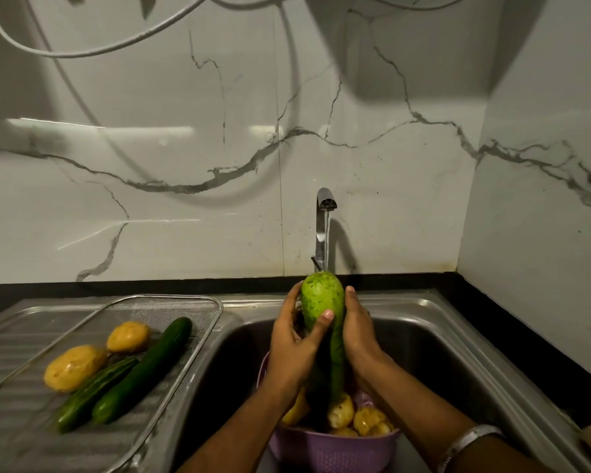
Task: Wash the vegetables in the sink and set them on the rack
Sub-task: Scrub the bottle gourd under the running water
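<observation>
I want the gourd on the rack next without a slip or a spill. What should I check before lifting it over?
1. Grip: left hand and right hand both hold the gourd: ok.
2. Gourd rinsed all over: water hits the top only; underside hidden: cannot tell.
3. Room on the rack: potatoes and cucumbers fill the middle, right edge is tight: not ok.
4. Tap off: it is running: not ok.
5. Colander steady below: cannot tell.

- Pale green gourd (322, 298): upright, wet, above the sink (434, 339).
- Two dark cucumbers (144, 370) and two yellow potatoes (75, 368): on the mesh rack (171, 298), left of the sink.
- More potatoes (369, 419): in the purple colander (331, 452) inside the sink.
</observation>
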`<move>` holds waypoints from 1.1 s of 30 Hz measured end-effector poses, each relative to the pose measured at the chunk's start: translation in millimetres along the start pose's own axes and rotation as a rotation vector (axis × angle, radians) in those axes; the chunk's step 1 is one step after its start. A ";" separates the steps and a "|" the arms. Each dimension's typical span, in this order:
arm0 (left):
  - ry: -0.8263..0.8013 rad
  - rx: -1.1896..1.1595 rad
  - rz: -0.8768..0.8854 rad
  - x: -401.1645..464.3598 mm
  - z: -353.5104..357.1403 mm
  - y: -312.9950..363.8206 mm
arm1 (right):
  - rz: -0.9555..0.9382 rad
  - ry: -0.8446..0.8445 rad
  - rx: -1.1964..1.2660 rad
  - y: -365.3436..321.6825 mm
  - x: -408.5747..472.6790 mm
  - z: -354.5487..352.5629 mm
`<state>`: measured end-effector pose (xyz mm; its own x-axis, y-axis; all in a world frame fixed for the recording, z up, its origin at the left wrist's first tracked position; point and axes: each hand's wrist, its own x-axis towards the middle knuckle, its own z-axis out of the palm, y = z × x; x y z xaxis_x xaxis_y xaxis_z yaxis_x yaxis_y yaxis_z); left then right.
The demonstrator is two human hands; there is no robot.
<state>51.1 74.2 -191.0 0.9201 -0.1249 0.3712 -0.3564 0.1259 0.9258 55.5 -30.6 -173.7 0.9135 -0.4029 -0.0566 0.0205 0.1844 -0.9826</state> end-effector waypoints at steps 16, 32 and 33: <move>0.033 -0.003 0.049 -1.9 5.2 1.3 | -0.198 0.010 -0.179 -9.9 -1.7 -2.0; -0.026 -0.033 0.011 0.8 2.5 8.3 | -0.086 -0.073 -0.034 -8.1 0.8 -6.1; -0.071 -0.056 -0.011 1.7 0.2 9.2 | -0.076 -0.071 -0.041 -8.2 3.0 -7.5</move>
<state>49.4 75.0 -181.8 0.9095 -0.1955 0.3669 -0.3348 0.1785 0.9252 55.0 -40.1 -167.1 0.9366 -0.3492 0.0294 0.0752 0.1183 -0.9901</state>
